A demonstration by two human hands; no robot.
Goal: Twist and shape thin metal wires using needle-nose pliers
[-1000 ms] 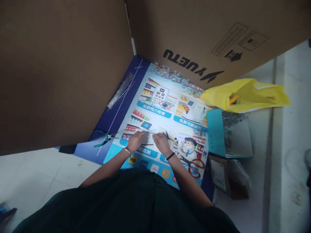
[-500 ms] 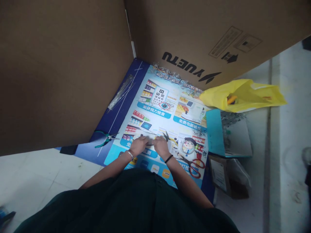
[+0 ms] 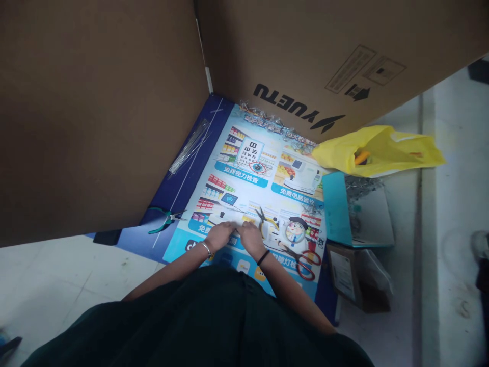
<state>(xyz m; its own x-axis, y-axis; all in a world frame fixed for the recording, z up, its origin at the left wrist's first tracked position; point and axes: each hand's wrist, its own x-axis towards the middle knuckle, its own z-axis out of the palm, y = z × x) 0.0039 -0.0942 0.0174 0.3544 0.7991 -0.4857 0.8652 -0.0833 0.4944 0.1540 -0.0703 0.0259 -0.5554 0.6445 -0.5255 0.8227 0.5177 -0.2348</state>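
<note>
Low over the printed poster (image 3: 263,196), my left hand (image 3: 220,235) and my right hand (image 3: 250,237) meet with fingertips nearly touching. Both have their fingers pinched closed; what lies between them is too small to make out. A thin wire (image 3: 234,207) shows on the poster just beyond the fingers. Yellow-handled pliers (image 3: 269,220) lie right beside my right hand. Red-handled scissors (image 3: 307,265) rest farther right, near that wrist. Teal-handled pliers (image 3: 163,220) lie to the left of my left hand.
A bundle of straight wires (image 3: 189,148) lies on the blue border at left. Twisted wire pieces (image 3: 275,121) line the far edge. Tall cardboard panels (image 3: 95,112) wall the left and back. On the right are a yellow bag (image 3: 401,150), an open blue box (image 3: 338,209) and a brown box (image 3: 344,272).
Both hands have come closer together and slightly nearer to my body. More of the yellow-handled pliers shows. The tools and boxes have stayed in place.
</note>
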